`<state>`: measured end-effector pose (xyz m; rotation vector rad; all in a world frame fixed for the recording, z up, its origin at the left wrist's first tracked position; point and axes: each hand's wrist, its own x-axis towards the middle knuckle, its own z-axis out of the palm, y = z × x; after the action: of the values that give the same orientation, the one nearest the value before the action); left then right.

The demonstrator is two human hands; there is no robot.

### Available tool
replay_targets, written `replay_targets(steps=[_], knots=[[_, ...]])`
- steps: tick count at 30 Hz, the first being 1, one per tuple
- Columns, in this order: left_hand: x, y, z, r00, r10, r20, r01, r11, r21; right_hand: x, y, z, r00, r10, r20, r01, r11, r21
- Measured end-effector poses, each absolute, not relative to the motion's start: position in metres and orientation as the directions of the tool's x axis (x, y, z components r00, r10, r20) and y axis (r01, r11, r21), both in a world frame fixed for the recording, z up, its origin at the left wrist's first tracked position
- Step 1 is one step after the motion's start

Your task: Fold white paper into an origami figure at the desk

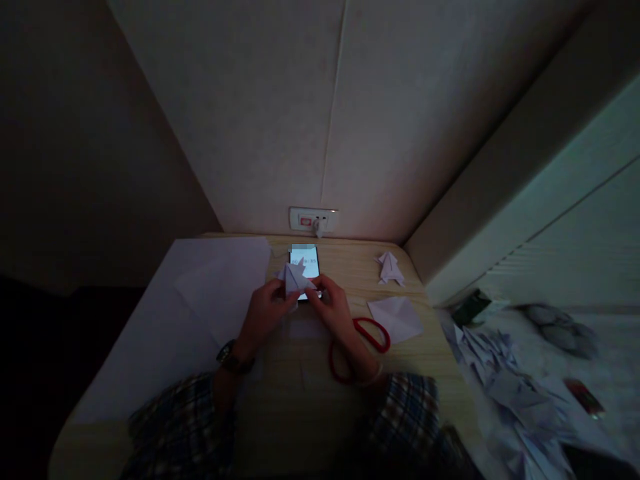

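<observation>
Between my two hands is a small folded white paper figure (296,278), with pointed flaps, held up over a phone. My left hand (273,305) pinches its left lower side. The fingers of my right hand (331,303) are closed on its right lower edge. Behind the paper, the lit phone (311,257) shows a timer and is partly covered. Red-handled scissors (373,333) lie beneath my right wrist, their blades hidden. To the right rests a creased paper square (397,319), and beyond it a finished-looking folded paper frog (389,268).
Large white paper sheets (200,313) cover the left of the wooden table (345,250). A wall socket (313,220) with a plug sits behind the phone. Right of the table, a pile of folded papers (520,393) lies on a pale surface lower down.
</observation>
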<state>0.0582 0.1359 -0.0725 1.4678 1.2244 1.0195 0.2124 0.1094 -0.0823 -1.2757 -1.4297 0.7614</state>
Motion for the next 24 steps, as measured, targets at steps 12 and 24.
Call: replay_targets(steps=[12, 24], knots=[[0.0624, 0.1322, -0.0710, 0.201, 0.978, 0.049, 0.128, -0.076, 0.989, 0.2141, 0.1080, -0.0870, 0.090, 0.955, 0.282, 0.401, 0.225, -0.888], [0.0618, 0.1329, -0.0728, 0.201, 0.978, 0.048, 0.125, -0.074, 0.989, 0.2128, 0.1099, -0.0869, 0.123, 0.953, 0.276, 0.336, 0.222, -0.915]])
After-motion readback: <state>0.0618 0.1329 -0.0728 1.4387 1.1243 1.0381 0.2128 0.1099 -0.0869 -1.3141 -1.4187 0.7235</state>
